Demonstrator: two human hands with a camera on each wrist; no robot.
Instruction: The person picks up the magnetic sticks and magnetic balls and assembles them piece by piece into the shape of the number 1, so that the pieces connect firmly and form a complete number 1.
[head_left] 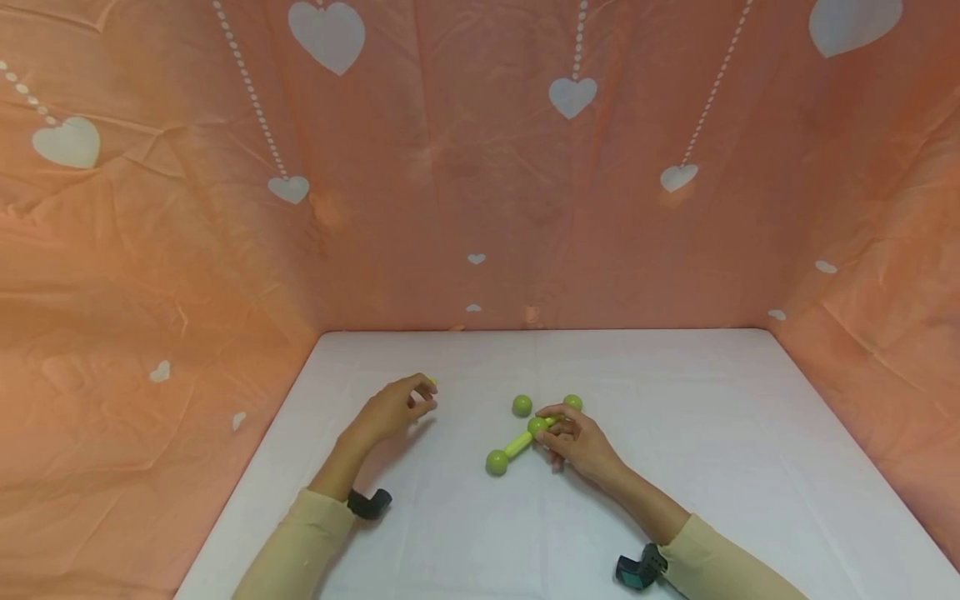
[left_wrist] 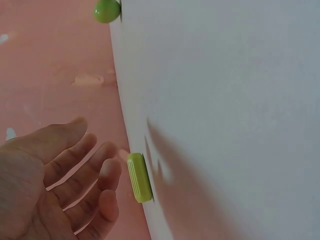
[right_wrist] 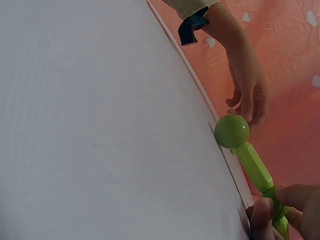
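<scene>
My right hand pinches the middle green ball of a chain of balls and rods. A ridged lime-green rod runs from that ball to an end ball at the near left. On the far side, another rod is partly hidden by the fingers and leads toward a further green ball. My left hand holds nothing, its fingers loosely bent above the table. Beyond those fingertips, a short ridged rod lies on the surface, mostly hidden in the head view.
A separate green ball sits just behind the chain. The white-covered table is enclosed by orange cloth walls printed with pale hearts. Each wrist wears a black camera mount.
</scene>
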